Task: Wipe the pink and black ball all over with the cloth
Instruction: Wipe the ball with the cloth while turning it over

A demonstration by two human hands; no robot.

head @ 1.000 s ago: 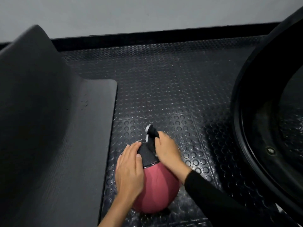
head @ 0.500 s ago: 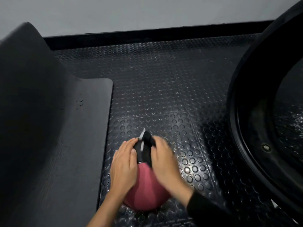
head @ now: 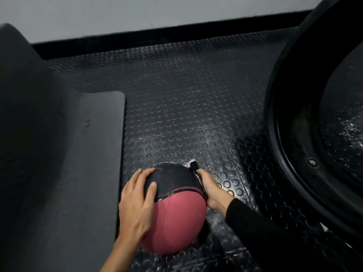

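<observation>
The pink and black ball (head: pixel 174 216) rests on the studded rubber floor (head: pixel 186 107) near the bottom middle, black half away from me, pink half toward me. My left hand (head: pixel 137 201) lies spread flat on the ball's left side, fingers over the black part, steadying it. My right hand (head: pixel 209 188) is pressed against the ball's right side, fingers closed on a dark cloth (head: pixel 193 166). A small black and white end of the cloth sticks out past the fingers at the ball's far right edge. Most of the cloth is hidden by the hand.
A dark grey mat (head: pixel 82 173) with a raised curved part lies at the left, touching the ball's left side. A big black tyre-like ring (head: pixel 294 134) stands at the right. A grey wall (head: pixel 157 12) with a black skirting runs along the back.
My right hand with the cloth has slid from the top of the ball down to its right side. The black half now shows uncovered. My left hand stays on the left side.
</observation>
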